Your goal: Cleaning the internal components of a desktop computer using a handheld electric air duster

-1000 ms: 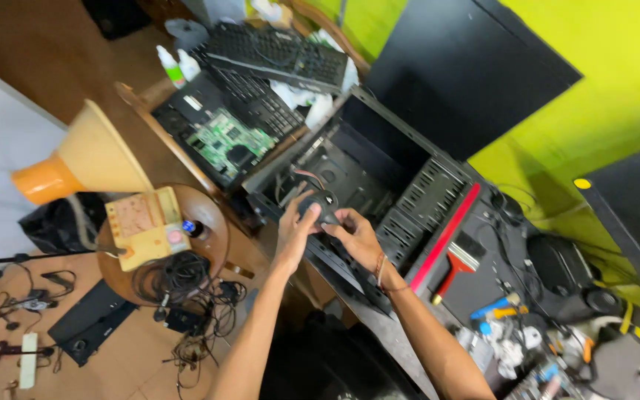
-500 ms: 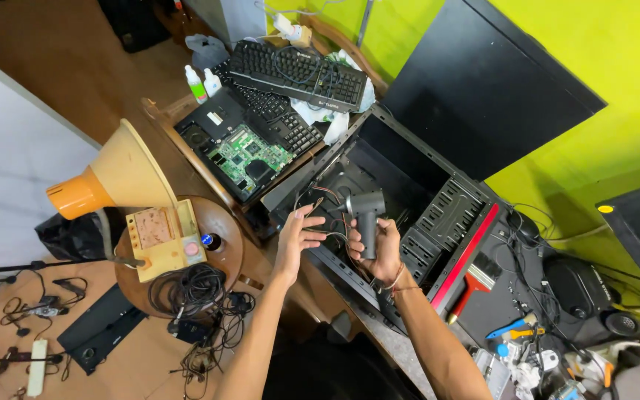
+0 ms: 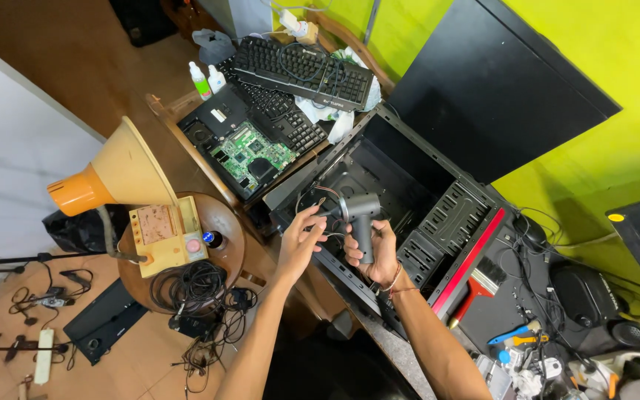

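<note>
Grey blower (image 3: 361, 215) gripped in right hand (image 3: 372, 252), left hand (image 3: 299, 241) pinching its nozzle over open computer case (image 3: 409, 178).

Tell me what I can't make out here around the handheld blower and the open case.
Head view only:
- Handheld blower: its handle is wrapped by the right hand.
- Blower nozzle tip: covered by left hand fingers.
- Computer case floor below the hands: hidden.
- Small tools, bottom right: too small, cut by the edge.
</note>
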